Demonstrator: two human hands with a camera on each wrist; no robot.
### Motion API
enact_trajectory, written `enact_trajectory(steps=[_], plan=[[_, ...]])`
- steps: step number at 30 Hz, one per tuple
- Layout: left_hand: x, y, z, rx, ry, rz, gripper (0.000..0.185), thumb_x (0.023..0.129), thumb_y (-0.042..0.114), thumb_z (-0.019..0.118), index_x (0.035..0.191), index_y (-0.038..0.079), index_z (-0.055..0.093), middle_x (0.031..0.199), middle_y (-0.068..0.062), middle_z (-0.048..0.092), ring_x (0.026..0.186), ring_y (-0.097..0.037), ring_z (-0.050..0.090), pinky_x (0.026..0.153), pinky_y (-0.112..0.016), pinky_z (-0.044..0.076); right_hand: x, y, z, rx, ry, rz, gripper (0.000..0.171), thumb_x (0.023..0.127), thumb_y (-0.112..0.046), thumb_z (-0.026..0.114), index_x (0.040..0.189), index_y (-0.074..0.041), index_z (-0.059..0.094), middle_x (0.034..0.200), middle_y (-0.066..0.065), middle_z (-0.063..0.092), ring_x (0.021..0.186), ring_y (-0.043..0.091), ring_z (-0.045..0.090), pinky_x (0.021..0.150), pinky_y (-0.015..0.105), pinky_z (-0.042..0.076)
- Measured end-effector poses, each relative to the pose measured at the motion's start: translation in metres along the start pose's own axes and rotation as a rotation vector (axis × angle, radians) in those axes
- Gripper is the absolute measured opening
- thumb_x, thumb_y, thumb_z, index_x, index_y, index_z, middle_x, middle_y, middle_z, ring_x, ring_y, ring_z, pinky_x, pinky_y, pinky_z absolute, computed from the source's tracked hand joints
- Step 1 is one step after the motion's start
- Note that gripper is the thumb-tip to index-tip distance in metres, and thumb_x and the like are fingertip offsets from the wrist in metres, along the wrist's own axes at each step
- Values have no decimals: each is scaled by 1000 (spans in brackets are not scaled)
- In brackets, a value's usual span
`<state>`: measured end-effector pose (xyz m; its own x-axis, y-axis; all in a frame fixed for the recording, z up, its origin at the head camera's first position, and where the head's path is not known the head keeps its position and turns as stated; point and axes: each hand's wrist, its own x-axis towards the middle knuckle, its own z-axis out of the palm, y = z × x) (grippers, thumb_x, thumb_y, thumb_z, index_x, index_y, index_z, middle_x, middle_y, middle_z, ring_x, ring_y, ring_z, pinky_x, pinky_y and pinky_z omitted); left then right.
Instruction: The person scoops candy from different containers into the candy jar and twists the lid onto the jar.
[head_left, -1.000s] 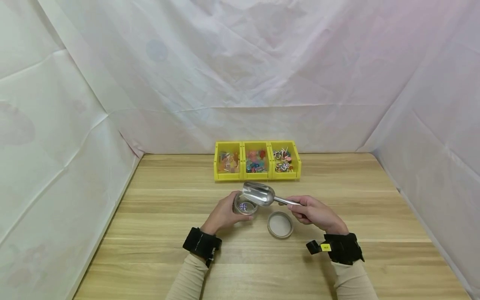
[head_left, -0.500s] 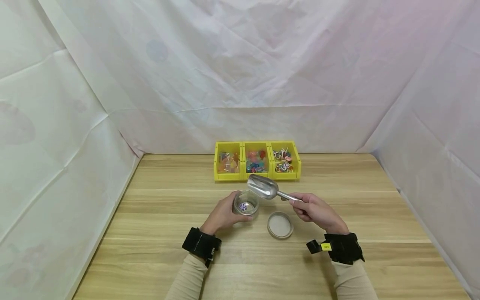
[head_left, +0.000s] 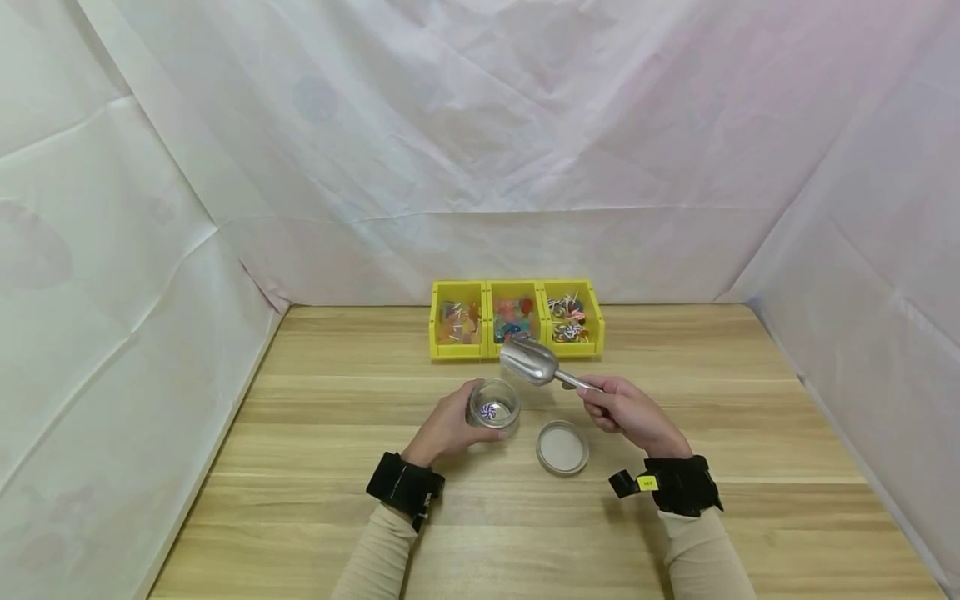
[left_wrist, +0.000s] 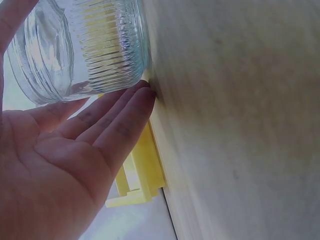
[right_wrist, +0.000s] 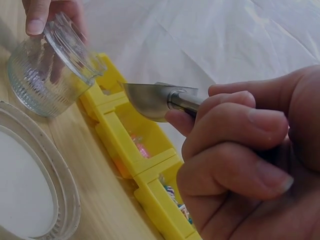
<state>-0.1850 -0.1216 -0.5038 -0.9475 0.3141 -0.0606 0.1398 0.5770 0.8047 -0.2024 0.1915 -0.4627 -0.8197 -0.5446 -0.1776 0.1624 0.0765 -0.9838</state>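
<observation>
My left hand (head_left: pixel 448 429) holds a clear glass jar (head_left: pixel 508 414) on the table, thumb on the near side and fingers round the far side. A purple-and-white swirl candy (head_left: pixel 488 411) lies inside it. Ribbed glass shows on the jar (left_wrist: pixel 107 55) in the left wrist view. My right hand (head_left: pixel 633 417) grips a metal scoop (head_left: pixel 531 362) by its handle. The scoop is in the air, its bowl pointing left between the jar and the yellow bins. No candy can be made out in the bowl. Beside the jar, a round lid (head_left: pixel 562 448) lies on the table.
Behind the jar stand three joined yellow bins (head_left: pixel 459 351) with colourful candies, lollipops among them in the right one. White cloth (head_left: pixel 495 167) hangs at the back and both sides of the wooden table (head_left: pixel 337 400).
The scoop has moved from over the jar's mouth away toward the bins and slightly right, carried by my right hand. My left hand keeps hold of the jar in nearly the same spot.
</observation>
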Motion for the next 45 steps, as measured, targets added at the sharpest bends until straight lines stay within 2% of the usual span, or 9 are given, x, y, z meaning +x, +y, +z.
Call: enact_trajectory(steps=[22,30,37,45], plan=[[1,0,0,-1,4,4,91,72,39,89,146,11,43,137,-9,58,129,-26,52,108,-46,43,12,-3,3,5,73,54,37,105,-23,50,130,4,53,66,-4,41,50,5,34,47,19,26],[0,1,-2,-10,-6,1,91,73,38,89,146,12,42,138,-10,57,130,-27,51,109,-46,42,16,-5,4,-5,86,68,42,106,-23,48,134,7,50,67,-4,40,51,6,34,48,20,28],[-4,3,-8,10,-7,-20,99,71,44,88,150,11,38,147,-13,49,136,-31,46,112,-49,38,20,-6,4,-18,103,99,45,107,-19,43,143,8,42,68,-2,40,53,8,35,49,20,28],[-8,4,-19,22,12,2,95,76,47,83,151,10,38,149,-16,47,130,-35,51,106,-52,44,23,-5,5,-33,107,76,45,106,-19,44,139,12,43,68,-1,40,52,8,34,48,21,27]])
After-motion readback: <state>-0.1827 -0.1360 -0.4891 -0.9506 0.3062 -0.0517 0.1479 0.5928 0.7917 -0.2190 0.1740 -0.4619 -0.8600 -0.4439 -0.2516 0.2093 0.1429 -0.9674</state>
